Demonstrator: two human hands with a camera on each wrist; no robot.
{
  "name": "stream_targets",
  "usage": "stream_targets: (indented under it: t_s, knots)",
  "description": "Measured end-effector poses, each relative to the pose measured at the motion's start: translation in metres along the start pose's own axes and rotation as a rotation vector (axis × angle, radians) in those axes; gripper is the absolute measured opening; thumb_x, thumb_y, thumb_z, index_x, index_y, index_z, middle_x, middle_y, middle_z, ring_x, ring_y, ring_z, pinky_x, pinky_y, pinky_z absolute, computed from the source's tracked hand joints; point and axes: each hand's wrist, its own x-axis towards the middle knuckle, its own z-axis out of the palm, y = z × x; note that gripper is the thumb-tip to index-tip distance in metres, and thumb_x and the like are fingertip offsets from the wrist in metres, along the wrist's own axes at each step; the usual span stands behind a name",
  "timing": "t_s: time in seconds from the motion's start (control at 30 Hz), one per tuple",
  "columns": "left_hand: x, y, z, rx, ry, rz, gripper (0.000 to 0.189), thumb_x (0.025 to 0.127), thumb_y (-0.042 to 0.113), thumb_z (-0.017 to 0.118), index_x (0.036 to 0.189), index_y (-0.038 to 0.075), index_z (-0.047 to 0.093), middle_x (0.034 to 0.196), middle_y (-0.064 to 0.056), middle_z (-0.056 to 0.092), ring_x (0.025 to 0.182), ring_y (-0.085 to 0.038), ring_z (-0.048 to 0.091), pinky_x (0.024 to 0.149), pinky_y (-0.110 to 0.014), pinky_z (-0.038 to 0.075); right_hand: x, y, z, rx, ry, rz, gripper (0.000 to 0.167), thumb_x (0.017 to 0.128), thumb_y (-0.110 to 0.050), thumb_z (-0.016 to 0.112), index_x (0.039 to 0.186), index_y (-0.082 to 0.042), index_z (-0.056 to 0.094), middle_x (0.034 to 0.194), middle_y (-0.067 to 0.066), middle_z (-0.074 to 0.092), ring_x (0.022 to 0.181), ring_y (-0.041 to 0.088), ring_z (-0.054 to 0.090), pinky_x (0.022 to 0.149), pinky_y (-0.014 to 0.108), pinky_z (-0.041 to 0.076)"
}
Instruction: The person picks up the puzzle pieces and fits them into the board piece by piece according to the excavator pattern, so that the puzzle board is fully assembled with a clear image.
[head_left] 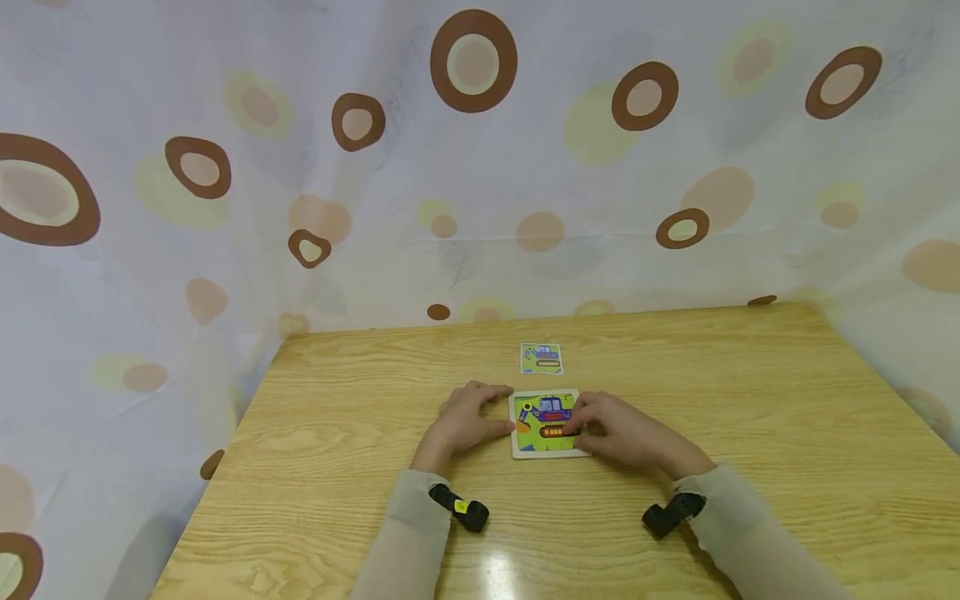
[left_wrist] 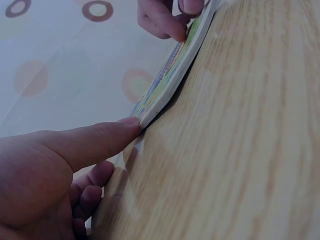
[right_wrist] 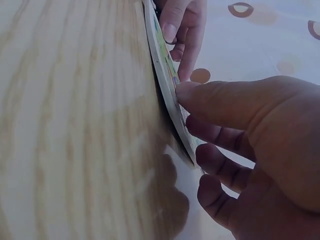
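A framed jigsaw puzzle [head_left: 534, 446] with a blue excavator on a green ground lies flat on the table. My left hand [head_left: 467, 421] is at its left side; thumb and forefinger touch the pale frame there. In the left wrist view, the left thumb [left_wrist: 100, 142] reaches straight to the puzzle's rim. Over the right part of the puzzle is my right hand [head_left: 618, 429], its fingertips touching the picture. The right wrist view shows the right thumb [right_wrist: 215, 100] on the puzzle surface, the other fingers loosely bent. No loose piece shows between them.
A small picture card [head_left: 542, 367] with a matching excavator lies just behind the puzzle. Everything rests on a wooden table [head_left: 337, 500]. A patterned cloth [head_left: 405, 183] hangs behind and at both sides. Each wrist wears a black camera [head_left: 471, 512].
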Motion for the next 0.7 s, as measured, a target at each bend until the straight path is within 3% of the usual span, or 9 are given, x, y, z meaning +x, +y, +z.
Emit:
stream_targets:
  t_s: [0.47,0.7]
  knots:
    - [0.0013,-0.0001,0.0003,-0.017,-0.001,0.003,0.055,0.088,0.037,0.075,0.139,0.027,0.058,0.124,0.000,0.055,0.113,-0.024,0.045,0.097,-0.049,0.031,-0.0028,0.0026,0.0005,0.030,0.039,0.037,0.013,0.091,-0.009,0.071,0.100,-0.018,0.076,0.097,-0.005,0.060,0.089,0.014,0.055,0.080,0.033,0.047]
    - [0.0054,-0.0083,0.0030,-0.055,0.017,0.010,0.055,0.089,0.036,0.074,0.141,0.026,0.057,0.120,0.003,0.057,0.115,-0.023,0.046,0.098,-0.048,0.030,-0.0029,0.0069,-0.0029,0.055,0.170,0.048,0.014,0.096,-0.010,0.064,0.106,-0.011,0.074,0.102,-0.003,0.060,0.094,0.016,0.055,0.084,0.040,0.049]
